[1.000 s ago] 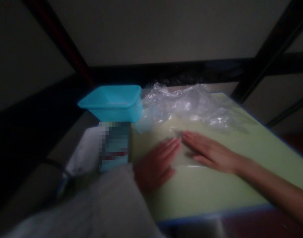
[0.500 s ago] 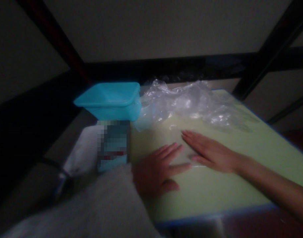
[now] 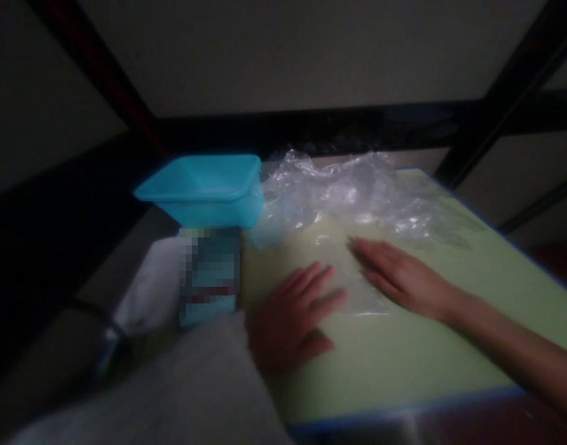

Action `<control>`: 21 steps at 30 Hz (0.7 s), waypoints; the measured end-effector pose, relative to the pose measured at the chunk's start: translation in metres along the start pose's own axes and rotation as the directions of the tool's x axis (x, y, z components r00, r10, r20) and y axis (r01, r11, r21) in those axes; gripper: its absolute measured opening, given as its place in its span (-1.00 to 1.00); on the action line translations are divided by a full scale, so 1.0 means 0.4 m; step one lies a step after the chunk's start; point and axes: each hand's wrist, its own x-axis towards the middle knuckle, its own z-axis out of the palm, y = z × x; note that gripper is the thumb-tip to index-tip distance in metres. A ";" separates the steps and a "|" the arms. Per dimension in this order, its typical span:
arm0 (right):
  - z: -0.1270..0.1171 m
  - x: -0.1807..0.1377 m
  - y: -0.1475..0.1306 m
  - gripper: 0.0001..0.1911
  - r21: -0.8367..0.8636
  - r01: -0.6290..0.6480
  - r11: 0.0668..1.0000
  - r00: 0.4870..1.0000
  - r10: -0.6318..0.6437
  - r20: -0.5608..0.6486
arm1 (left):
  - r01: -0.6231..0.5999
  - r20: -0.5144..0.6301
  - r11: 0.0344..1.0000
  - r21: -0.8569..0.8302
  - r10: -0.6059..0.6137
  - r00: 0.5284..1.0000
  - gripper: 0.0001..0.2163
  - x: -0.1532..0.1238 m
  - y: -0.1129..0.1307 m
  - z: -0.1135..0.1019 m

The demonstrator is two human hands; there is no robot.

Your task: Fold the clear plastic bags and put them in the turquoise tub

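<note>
My left hand (image 3: 290, 315) lies flat on a pale green mat (image 3: 404, 346), fingers spread, its sleeve grey. Flat beside it rests my right hand (image 3: 401, 278), fingers stretched out and pointing left. Both press on a small clear plastic bag (image 3: 352, 290) spread flat on the mat between them. Neither hand grips anything. The scene is dim and slightly blurred.
A heap of crumpled clear plastic (image 3: 357, 191) sits at the mat's far edge. A turquoise tub (image 3: 204, 185) stands at the back left, with a blurred-out box (image 3: 209, 275) just in front of it. Dark frame bars (image 3: 496, 93) run behind and to the right.
My right hand has slid a little to the right and away over the flat bag. My left hand has drawn slightly back toward me, so the two hands are further apart.
</note>
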 end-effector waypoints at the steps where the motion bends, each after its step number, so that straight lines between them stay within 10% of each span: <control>1: 0.002 0.000 0.001 -0.44 0.001 0.006 1.000 1.000 -0.006 0.007 | 0.005 0.007 1.000 -0.003 -0.005 1.000 -0.35 0.000 0.000 0.000; 21: -0.003 0.003 -0.006 -0.46 0.041 -0.003 0.999 1.000 0.003 0.012 | 0.025 0.024 0.999 0.022 -0.025 0.999 -0.27 -0.001 0.013 -0.005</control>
